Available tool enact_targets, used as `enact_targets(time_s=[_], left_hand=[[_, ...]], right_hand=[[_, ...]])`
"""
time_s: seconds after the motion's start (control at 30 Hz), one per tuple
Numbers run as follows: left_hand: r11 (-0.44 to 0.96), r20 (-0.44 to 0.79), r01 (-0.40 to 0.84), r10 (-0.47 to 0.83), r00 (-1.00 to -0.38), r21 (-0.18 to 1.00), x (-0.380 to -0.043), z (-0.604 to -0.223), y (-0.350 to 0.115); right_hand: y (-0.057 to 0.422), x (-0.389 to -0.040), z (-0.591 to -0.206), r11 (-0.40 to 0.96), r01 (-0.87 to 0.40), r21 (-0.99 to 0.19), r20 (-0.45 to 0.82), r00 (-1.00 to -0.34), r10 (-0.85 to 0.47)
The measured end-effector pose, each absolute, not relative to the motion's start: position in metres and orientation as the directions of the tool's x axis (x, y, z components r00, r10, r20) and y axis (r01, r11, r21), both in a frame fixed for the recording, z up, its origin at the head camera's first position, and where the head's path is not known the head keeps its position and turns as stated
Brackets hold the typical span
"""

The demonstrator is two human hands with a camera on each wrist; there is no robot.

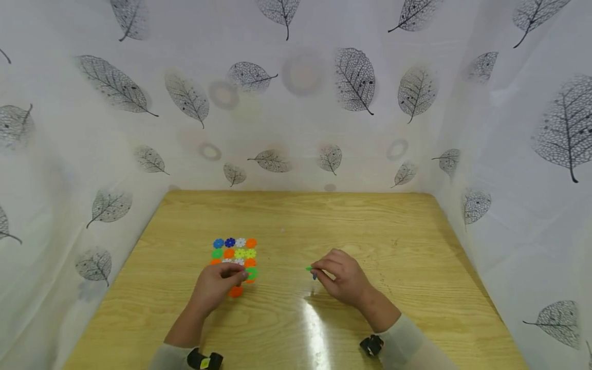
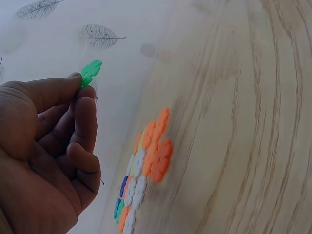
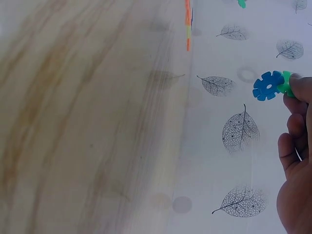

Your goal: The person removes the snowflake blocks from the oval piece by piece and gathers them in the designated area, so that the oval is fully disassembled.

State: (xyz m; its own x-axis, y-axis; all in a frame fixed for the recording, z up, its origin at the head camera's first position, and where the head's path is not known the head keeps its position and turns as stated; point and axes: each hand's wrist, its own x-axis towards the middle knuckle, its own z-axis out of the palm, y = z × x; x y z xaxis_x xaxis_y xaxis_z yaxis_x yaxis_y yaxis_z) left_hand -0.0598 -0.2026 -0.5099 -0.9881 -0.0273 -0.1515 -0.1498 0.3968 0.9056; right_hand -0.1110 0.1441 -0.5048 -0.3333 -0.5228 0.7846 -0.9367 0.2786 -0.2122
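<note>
My left hand (image 1: pixel 214 288) pinches a green flower-shaped plastic disc (image 2: pixel 91 71) between thumb and forefinger, above the near part of a block of similar discs. My right hand (image 1: pixel 344 277) is to the right, off the table surface. Its thumb and fingertips pinch a green notched disc (image 3: pixel 286 84), which is joined to a blue notched disc (image 3: pixel 266 87). The discs on the table, such as an orange disc (image 1: pixel 251 242) and a dark blue disc (image 1: pixel 229 242), lie in rows; my left hand hides part of them.
A light wooden table (image 1: pixel 393 231) carries the discs on its left side. A white curtain (image 1: pixel 300 118) with printed leaves surrounds its back and sides. Dark bands with small devices (image 1: pixel 371 345) sit on both wrists.
</note>
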Motion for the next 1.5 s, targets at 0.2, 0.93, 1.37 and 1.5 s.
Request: enact_targets(time_s=[0.2, 0.93, 1.37, 1.5], left_hand=[[0.42, -0.171, -0.179, -0.057, -0.984, 0.89, -0.057, -0.511, -0.216], [0.684, -0.214, -0.24, -0.124, -0.969, 0.689, -0.046, -0.522, -0.257], [0.709, -0.326, -0.325, -0.14, -0.935, 0.626, -0.049, -0.533, -0.261], [0.721, -0.313, -0.318, -0.147, -0.938, 0.616, -0.049, -0.535, -0.261]], right_hand=[[0.145, -0.111, -0.504, 0.281, -0.935, -0.218, 0.781, -0.34, -0.523], [0.144, -0.11, -0.504, 0.293, -0.932, -0.214, 0.784, -0.343, -0.517], [0.144, -0.11, -0.506, 0.289, -0.931, -0.225, 0.78, -0.35, -0.519], [0.143, -0.109, -0.506, 0.274, -0.935, -0.224, 0.786, -0.339, -0.516]])
